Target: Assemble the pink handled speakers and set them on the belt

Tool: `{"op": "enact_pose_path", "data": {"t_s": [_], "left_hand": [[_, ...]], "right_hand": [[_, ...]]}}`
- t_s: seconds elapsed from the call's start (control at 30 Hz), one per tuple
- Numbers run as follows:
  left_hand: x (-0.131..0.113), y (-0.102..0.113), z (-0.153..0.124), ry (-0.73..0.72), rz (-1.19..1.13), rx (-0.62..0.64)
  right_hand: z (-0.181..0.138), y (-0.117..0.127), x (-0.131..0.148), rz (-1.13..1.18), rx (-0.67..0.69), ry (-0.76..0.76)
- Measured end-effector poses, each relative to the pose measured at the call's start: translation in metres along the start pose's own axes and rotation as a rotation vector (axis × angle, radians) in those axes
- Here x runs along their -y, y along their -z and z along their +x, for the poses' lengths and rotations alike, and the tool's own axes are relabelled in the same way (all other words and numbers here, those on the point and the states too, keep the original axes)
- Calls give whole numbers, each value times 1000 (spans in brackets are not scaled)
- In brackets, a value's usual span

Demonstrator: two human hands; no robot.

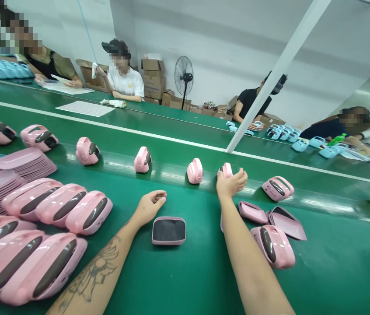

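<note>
My right hand [232,183] reaches out over the green belt [185,271], fingers together, against a small pink device [226,169] standing upright; I cannot see whether the fingers grip it. My left hand [152,204] rests on the belt with fingers loosely curled and nothing in it. Just in front of it lies a pink part with a dark screen [169,230]. Beside my right forearm lie a pink device on its side [273,246] and two flat pink covers [272,215].
Upright pink devices [143,159] stand in a row along the moving belt. Rows of pink housings [57,205] and stacked pink lids [24,162] fill the left. Several people sit across the line with blue devices [299,142], cardboard boxes [154,78] and a fan [184,76] behind.
</note>
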State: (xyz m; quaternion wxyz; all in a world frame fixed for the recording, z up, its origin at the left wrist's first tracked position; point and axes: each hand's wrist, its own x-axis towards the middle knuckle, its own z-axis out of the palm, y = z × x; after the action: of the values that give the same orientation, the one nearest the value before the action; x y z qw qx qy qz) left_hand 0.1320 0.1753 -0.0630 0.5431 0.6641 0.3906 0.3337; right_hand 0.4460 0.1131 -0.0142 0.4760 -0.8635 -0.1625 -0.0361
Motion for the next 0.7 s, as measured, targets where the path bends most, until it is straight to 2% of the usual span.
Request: {"op": "enact_pose_path", "data": {"t_s": [0.07,0.17,0.23,0.33,0.43,0.57,0.63,0.7], "left_hand": [[4,0,4,-1,-4,-23],[9,0,8,-9,-3,-41],[10,0,9,-19,-1,-41],[7,-1,6,-54,6,-48],[-3,-1,1,-122,-3,-53],[-20,3,-7,-204,-81,-20],[-26,5,-10,-220,-212,-58],[-28,6,-13,-217,-352,-118]], "right_hand": [[-9,-6,8,-4,101,116],[-17,-19,25,-10,335,252],[-21,-26,38,-21,466,281],[-29,-26,57,-19,588,296],[-54,-12,77,31,663,355],[-105,15,100,141,810,487],[-127,27,102,168,882,545],[-139,38,93,153,885,580]]}}
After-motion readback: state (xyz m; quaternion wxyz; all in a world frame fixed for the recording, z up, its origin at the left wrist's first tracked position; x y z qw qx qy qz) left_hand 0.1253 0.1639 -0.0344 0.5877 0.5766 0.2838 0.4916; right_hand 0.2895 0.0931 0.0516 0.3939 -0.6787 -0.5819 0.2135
